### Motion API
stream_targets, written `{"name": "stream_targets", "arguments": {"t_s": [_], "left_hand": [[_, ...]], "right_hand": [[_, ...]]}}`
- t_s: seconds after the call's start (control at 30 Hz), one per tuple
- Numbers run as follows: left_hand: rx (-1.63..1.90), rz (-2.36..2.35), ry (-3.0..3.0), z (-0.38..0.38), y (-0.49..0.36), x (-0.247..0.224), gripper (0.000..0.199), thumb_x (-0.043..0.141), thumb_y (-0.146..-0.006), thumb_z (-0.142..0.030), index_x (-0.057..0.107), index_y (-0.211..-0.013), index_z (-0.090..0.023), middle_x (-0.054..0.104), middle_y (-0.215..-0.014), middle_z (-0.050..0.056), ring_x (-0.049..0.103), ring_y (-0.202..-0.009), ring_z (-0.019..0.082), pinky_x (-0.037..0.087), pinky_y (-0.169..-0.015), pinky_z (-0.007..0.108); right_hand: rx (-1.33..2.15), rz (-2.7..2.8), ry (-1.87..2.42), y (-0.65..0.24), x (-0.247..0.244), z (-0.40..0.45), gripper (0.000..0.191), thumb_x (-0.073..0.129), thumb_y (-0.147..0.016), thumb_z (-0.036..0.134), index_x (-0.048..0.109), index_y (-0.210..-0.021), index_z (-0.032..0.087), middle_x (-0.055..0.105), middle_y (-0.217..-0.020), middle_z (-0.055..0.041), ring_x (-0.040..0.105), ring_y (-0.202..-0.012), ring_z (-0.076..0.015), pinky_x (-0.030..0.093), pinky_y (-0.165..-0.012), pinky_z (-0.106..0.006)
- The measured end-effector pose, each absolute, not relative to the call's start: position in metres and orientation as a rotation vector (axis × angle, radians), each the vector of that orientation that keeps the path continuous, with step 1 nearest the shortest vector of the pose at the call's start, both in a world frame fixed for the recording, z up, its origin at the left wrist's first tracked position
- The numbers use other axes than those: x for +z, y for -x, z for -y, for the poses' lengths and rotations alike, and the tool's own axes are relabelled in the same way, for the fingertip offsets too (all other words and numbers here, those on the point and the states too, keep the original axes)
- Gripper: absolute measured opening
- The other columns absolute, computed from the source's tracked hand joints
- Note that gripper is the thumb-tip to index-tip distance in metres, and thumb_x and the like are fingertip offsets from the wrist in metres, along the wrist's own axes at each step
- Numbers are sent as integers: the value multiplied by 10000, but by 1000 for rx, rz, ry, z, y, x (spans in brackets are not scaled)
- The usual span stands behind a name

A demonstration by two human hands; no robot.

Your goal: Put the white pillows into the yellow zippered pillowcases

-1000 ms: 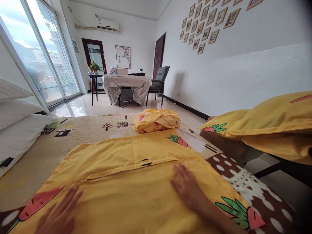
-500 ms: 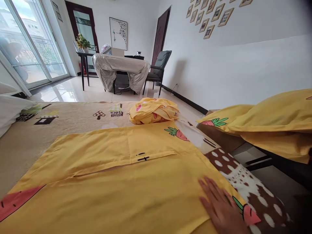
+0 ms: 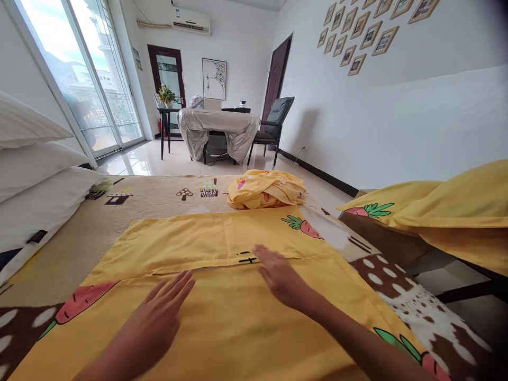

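Observation:
A yellow cloth [image 3: 246, 317] with carrot prints lies spread out, a slit-like opening running across it. Over its left part is my left hand [image 3: 159, 317], fingers stretched out and holding nothing. My right hand [image 3: 280, 275] is above the cloth near the small black marks by the opening, its fingers extended and nothing in them. Whether either palm touches the fabric cannot be told. Beyond the cloth's far edge sits a bunched yellow cloth [image 3: 265, 189].
The patterned blanket [image 3: 159, 198] lies beneath the cloths. White pillows [image 3: 35, 180] are stacked at the left. Another yellow carrot-print cloth [image 3: 448, 203] rests at the right. A covered table [image 3: 218, 120] and a dark chair [image 3: 273, 121] stand farther back.
My left hand has come into view. My right hand has moved from the cloth's lower right toward its middle. The view has shifted, showing more of the pillows at the left.

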State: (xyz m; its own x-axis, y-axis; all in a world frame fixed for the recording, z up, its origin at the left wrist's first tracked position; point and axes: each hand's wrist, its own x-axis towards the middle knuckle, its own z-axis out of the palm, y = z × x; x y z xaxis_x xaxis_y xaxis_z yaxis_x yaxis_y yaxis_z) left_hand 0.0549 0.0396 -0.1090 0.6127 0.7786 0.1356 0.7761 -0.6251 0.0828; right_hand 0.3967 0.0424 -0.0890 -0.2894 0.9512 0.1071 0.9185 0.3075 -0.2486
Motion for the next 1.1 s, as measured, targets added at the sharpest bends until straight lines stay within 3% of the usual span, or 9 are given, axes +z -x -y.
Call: {"name": "stream_targets", "arguments": {"t_s": [0.1, 0.23, 0.37, 0.53, 0.77, 0.87, 1.1], "left_hand": [[13, -1560, -2522, -112, -139, -102, 543, 290, -873, -198, 389, -1400, -113, 330, -1481, 117, 294, -1390, 214, 274, -1125, 433], [114, -1732, -2444, -174, -170, -119, 521, 207, -942, -275, 338, -1428, -139, 273, -1509, 104, 241, -1411, 211, 207, -1138, 493], [148, -1851, -2362, -199, -126, -135, 555, 235, -940, -457, 334, -1436, -227, 243, -1527, 51, 220, -1418, 219, 187, -1142, 501], [93, -2016, -2203, -231, -67, -140, 558, 221, -932, -479, 221, -1466, -315, 134, -1554, -22, 142, -1438, 192, 167, -1154, 475], [-1, -2212, -2081, -250, 10, -144, 599, 165, -922, -476, 134, -1481, -262, 102, -1558, -4, 110, -1442, 208, 160, -1146, 514], [-30, -2287, -2025, -255, 43, -145, 615, 157, -913, -482, 113, -1482, -252, 78, -1560, -7, 97, -1443, 213, 175, -1141, 523], [-181, -2339, -2073, -274, 67, -152, 610, 110, -920, -441, 58, -1486, -218, 53, -1563, 12, 64, -1446, 184, 214, -1124, 509]], "right_hand": [[375, 2403, 1663, -318, -95, -105, 501, 274, -940, 255, 405, -1398, 98, 401, -1456, -107, 326, -1368, -184, 259, -1122, -347], [338, 2375, 1691, -296, -119, -155, 522, 237, -965, 332, 353, -1431, 125, 334, -1493, -112, 288, -1386, -205, 213, -1133, -420], [313, 2331, 1825, -340, -132, -185, 625, 230, -937, 560, 327, -1450, 217, 260, -1531, -57, 219, -1411, -197, 153, -1143, -424], [299, 2258, 1988, -405, -138, -221, 612, 231, -933, 538, 239, -1483, 268, 160, -1558, 6, 117, -1435, -156, 94, -1151, -397], [140, 2048, 2281, -527, -144, -224, 651, 194, -923, 529, 179, -1500, 229, 115, -1568, -20, 66, -1444, -202, 45, -1154, -458], [-20, 1985, 2397, -573, -149, -225, 664, 179, -913, 576, 155, -1502, 268, 119, -1567, 1, 74, -1444, -203, 89, -1154, -466], [-182, 1960, 2417, -597, -164, -237, 666, 177, -912, 585, 121, -1504, 285, 134, -1566, -4, 101, -1440, -213, 151, -1140, -487]]}}
